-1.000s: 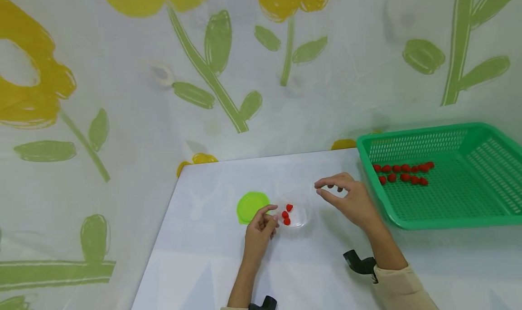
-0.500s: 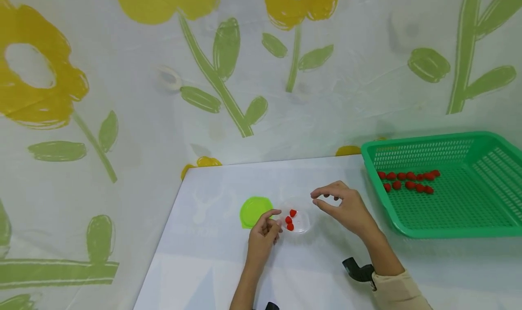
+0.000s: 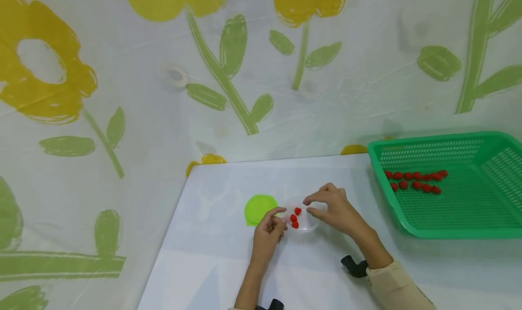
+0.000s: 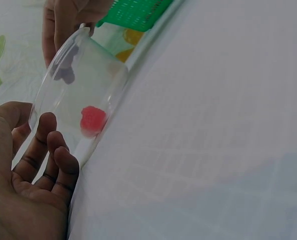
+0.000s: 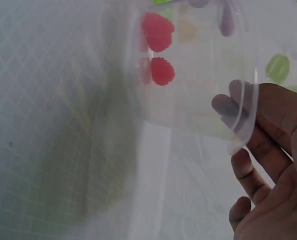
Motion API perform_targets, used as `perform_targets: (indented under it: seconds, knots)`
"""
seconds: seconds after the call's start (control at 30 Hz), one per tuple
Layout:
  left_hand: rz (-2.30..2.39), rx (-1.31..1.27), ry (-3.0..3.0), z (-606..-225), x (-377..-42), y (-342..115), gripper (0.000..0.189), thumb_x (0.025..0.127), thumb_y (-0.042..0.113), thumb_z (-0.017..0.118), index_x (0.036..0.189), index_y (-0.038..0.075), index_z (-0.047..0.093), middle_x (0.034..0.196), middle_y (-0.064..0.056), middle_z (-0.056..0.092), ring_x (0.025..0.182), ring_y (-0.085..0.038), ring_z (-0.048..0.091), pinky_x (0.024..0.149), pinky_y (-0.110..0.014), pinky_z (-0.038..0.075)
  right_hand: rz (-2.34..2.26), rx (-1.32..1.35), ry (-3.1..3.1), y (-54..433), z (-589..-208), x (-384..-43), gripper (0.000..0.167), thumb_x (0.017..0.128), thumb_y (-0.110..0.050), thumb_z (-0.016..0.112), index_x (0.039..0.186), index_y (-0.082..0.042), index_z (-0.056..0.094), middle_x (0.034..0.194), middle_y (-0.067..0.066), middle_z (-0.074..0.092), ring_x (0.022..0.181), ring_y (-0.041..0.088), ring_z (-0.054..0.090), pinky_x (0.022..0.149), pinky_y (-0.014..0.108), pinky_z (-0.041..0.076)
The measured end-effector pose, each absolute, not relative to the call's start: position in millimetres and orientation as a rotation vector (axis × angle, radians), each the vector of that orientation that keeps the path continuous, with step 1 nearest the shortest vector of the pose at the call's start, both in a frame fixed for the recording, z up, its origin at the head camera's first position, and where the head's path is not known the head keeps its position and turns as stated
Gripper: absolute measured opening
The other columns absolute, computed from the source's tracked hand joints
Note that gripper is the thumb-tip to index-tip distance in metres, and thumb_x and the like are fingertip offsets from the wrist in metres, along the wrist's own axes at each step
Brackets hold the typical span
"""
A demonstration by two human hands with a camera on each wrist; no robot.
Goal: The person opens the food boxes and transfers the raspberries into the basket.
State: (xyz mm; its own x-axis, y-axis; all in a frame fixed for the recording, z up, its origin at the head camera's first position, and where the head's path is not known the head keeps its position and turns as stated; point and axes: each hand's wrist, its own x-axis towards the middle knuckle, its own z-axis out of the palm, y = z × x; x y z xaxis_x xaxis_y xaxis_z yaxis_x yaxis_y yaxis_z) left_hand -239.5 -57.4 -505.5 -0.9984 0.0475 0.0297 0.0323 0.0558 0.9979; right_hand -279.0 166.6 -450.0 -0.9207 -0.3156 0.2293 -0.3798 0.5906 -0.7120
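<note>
A clear plastic container (image 3: pixel 306 224) holding several red raspberries (image 3: pixel 295 225) stands on the white table, between my two hands. At its left rim my left hand (image 3: pixel 267 237) pinches the edge with curled fingers; in the left wrist view its fingertips (image 4: pixel 46 121) meet the rim. My right hand (image 3: pixel 336 212) reaches over the right side, thumb and forefinger apart with a gap between them. Through the clear wall in the right wrist view, its fingertips (image 5: pixel 222 104) show near the rim, away from the raspberries (image 5: pixel 162 71). No raspberry is visible in that hand.
A bright green lid (image 3: pixel 257 209) lies just left of the container. To the right stands a green mesh basket (image 3: pixel 412 230), with rows of raspberries (image 3: pixel 417 185) near its left end. A flower-print cloth (image 3: pixel 346 110) hangs behind the table.
My right hand has moved left, from beside the container to over its right side. The left hand stays at the left rim. The head view has shifted slightly.
</note>
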Motion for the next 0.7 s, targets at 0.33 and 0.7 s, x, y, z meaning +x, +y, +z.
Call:
perform_targets:
  seconds: [0.33, 0.7]
  knots:
    - [2.116, 0.113, 2.308, -496, -239, -55, 0.028, 0.099, 0.011, 0.062, 0.125, 0.017, 0.066, 0.084, -0.01, 0.062, 0.067, -0.023, 0.052, 0.058, -0.02, 0.044, 0.968, 0.675, -2.811, 157, -456, -286, 0.022, 0.081, -0.013, 0.084, 0.101, -0.02, 0.081, 0.093, -0.009, 0.073, 0.106, 0.023, 0.044, 0.086, 0.051, 0.027]
    - [2.121, 0.124, 2.276, -475, -231, -53, 0.028, 0.099, 0.01, 0.063, 0.127, 0.006, 0.065, 0.083, -0.012, 0.061, 0.067, -0.022, 0.051, 0.059, -0.02, 0.045, 0.793, 0.684, -2.861, 142, -458, -291, 0.02, 0.078, -0.014, 0.087, 0.096, -0.02, 0.082, 0.089, -0.007, 0.074, 0.113, 0.026, 0.049, 0.097, 0.061, 0.022]
